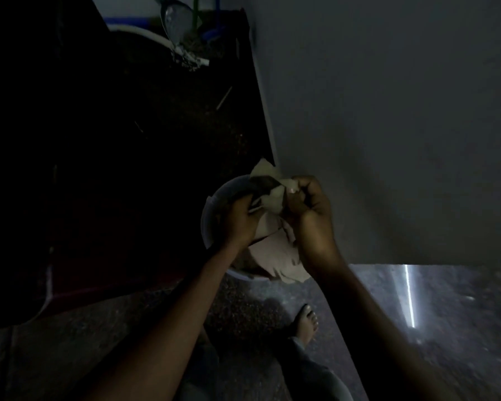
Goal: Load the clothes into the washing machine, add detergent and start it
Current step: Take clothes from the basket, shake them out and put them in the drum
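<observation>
The pale beige crumpled cloth (270, 218) is lifted just above the round white plastic bucket (207, 218) on the floor, its lower folds trailing over the bucket's near rim. I read that as a garment being drawn out of the bucket, so loading looks barely begun.

Both hands grasp it. My left hand (239, 222) has its fingers curled into the cloth's left side, and my right hand (310, 211) is clenched round a bunch near the top. With 2 grips apart, I judge the cloth is being spread or untangled before it goes in.

The bucket sits against the plain grey wall (388, 111); I can't tell whether that surface is the machine. 1 bare foot (307, 322) stands nearby on the dark speckled stone floor (243, 314).
</observation>
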### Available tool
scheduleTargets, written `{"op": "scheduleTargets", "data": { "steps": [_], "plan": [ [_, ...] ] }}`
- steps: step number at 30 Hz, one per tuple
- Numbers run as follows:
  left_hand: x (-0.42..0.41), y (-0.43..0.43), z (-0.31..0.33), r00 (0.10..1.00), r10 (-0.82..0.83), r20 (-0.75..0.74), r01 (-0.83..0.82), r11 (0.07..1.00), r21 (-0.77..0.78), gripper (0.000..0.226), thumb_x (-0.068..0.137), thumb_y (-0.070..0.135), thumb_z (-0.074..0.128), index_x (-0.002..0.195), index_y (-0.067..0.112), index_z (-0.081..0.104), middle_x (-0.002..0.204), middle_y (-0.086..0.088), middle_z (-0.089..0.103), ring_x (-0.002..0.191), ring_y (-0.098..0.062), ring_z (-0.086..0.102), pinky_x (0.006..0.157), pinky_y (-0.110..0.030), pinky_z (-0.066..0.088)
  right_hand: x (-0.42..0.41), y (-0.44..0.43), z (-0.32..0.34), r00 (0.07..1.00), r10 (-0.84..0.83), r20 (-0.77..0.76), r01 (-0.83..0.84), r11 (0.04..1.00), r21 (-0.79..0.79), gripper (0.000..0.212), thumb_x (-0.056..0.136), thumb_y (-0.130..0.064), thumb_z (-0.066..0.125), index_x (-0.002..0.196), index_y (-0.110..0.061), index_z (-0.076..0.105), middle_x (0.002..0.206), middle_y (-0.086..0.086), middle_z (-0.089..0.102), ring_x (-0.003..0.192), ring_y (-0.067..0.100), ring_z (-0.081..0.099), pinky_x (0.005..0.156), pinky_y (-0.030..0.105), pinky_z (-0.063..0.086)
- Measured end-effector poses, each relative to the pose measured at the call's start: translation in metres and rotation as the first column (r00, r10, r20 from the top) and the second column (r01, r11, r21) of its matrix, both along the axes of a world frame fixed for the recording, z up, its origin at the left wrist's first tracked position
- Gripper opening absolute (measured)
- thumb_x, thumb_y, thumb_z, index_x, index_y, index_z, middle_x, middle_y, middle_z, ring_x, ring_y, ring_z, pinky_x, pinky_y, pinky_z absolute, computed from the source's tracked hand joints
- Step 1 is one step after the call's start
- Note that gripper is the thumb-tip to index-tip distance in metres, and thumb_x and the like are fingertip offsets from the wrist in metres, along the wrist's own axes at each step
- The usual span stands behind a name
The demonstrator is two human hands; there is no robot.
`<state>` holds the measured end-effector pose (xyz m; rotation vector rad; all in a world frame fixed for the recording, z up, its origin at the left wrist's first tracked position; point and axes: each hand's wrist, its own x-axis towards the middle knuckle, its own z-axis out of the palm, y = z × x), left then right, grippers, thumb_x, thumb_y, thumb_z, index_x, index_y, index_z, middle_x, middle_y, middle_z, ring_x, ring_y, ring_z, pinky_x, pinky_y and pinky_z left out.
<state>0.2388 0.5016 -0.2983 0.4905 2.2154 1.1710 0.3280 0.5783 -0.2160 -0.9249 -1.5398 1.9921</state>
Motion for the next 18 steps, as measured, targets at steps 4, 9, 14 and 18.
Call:
{"op": "scheduleTargets", "data": {
  "steps": [4,9,14,18],
  "plan": [
    [0.001,-0.005,0.073,1.000,-0.030,0.008,0.030,0.999,-0.016,0.029,0.096,0.004,0.052,0.124,0.005,0.062,0.123,-0.016,0.064,0.115,-0.031,0.059,0.099,-0.039,0.046,0.023,0.004,0.044,0.989,-0.062,0.131,0.039,0.985,0.169,0.009,0.096,-0.010,0.054,0.099,-0.013,0.062,0.093,0.000,0.069,0.089,0.016,0.065,0.077,0.035,0.055],
    [0.017,-0.010,0.166,0.999,-0.049,0.022,0.046,0.995,0.093,0.025,0.101,0.024,0.046,0.113,0.017,0.067,0.115,-0.003,0.067,0.108,-0.021,0.062,0.096,-0.035,0.049,0.057,0.000,0.082,0.925,0.114,0.361,-0.211,0.947,0.241,0.041,0.086,-0.018,0.069,0.123,-0.027,0.053,0.114,-0.019,0.058,0.109,0.008,0.055,0.086,0.023,0.046],
    [0.008,-0.004,0.255,0.990,-0.012,0.141,-0.026,0.964,0.263,0.025,0.095,0.032,0.049,0.096,0.020,0.071,0.100,-0.004,0.071,0.097,-0.023,0.067,0.090,-0.045,0.055,0.047,-0.006,0.091,0.868,0.220,0.445,-0.397,0.846,0.357,0.086,0.079,-0.046,0.067,0.149,-0.016,0.026,0.147,-0.003,0.036,0.130,0.010,0.039,0.101,0.028,0.036],
    [-0.013,-0.019,0.294,0.980,0.085,0.181,-0.150,0.911,0.384,0.025,0.090,0.022,0.056,0.107,0.016,0.073,0.105,-0.006,0.072,0.101,-0.025,0.067,0.090,-0.044,0.055,0.018,-0.001,0.131,0.941,0.042,0.337,-0.185,0.895,0.407,0.040,0.082,-0.020,0.046,0.118,-0.008,0.059,0.114,0.006,0.063,0.108,0.024,0.059,0.086,0.031,0.046]
  ]
}}
